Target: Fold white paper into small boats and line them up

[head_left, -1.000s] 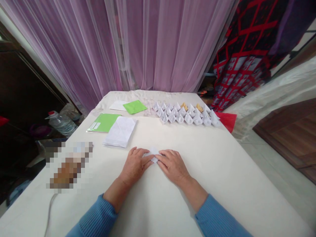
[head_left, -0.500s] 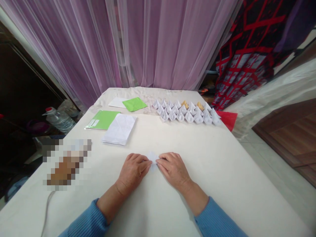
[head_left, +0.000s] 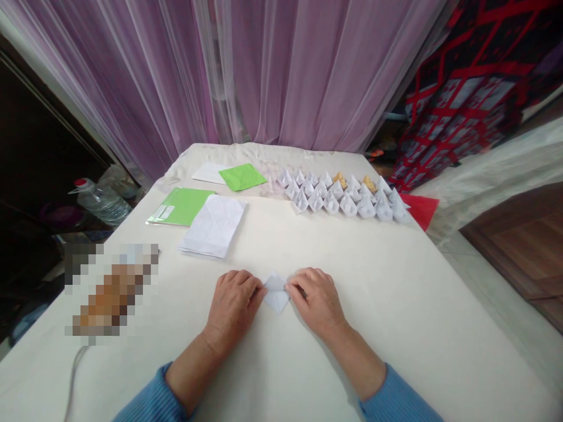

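Observation:
A small folded white paper [head_left: 277,297] lies diamond-shaped on the table in front of me, with a crease running across its middle. At its left corner, my left hand [head_left: 236,302] pinches the edge between thumb and fingers. The opposite corner is gripped the same way by my right hand [head_left: 317,298]. Both hands rest low over the white tabletop. Beyond them to the left is a stack of white paper sheets [head_left: 214,225], partly covering a green paper pack [head_left: 185,205].
Rows of folded white paper pieces [head_left: 349,205], with a couple of yellow ones, stand at the back right. Behind them is a red sheet [head_left: 424,211]. A green square [head_left: 241,177] overlaps white paper at the back. A pixelated object with a cable [head_left: 112,293] lies at left.
The folded paper now shows as a flat diamond, with its near point visible. My hands have moved slightly apart, still at its corners. The camera view has shifted a little.

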The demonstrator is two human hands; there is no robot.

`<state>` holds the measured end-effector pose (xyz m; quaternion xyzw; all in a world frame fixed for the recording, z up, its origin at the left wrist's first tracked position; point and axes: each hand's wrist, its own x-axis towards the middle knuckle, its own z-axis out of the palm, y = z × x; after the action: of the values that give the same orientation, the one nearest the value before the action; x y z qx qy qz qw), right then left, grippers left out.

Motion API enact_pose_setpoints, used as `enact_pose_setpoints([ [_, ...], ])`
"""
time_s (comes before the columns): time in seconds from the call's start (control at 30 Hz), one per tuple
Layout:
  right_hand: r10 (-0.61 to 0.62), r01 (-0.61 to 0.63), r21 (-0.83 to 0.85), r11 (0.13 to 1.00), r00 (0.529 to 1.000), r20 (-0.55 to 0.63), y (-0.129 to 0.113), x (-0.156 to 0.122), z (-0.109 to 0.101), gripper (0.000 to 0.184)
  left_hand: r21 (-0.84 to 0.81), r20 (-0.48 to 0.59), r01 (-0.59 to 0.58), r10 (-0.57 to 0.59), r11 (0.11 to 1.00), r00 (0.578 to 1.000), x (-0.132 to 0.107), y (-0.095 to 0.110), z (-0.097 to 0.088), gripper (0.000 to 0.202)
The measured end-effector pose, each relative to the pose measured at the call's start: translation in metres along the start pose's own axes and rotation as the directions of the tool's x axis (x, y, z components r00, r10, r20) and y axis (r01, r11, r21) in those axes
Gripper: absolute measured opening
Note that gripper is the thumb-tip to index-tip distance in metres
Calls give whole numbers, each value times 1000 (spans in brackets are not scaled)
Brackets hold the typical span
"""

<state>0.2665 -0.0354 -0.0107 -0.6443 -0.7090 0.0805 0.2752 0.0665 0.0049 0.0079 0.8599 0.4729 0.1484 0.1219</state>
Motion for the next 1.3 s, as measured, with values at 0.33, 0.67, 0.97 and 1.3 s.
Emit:
enact_pose_setpoints([
  [0.33, -4, 5, -74, 997, 1000, 18, 1, 6, -2, 20, 111, 26, -2, 0, 994, 1000, 0, 8, -2, 24],
  [0.67, -31, 33, -118, 992, 999, 17, 4, 9, -1, 21, 137, 22, 28, -31, 990, 999, 1, 9, 1, 20],
  [0.97, -32, 33, -54, 998, 999, 13, 1, 9, -2, 18, 126, -2, 30, -30, 992, 1000, 5, 8, 3, 19],
  [1.3, 16, -14, -74, 997, 1000, 21, -4, 9, 0, 20, 121, -3, 52, -52, 991, 999, 5, 9, 5, 17],
])
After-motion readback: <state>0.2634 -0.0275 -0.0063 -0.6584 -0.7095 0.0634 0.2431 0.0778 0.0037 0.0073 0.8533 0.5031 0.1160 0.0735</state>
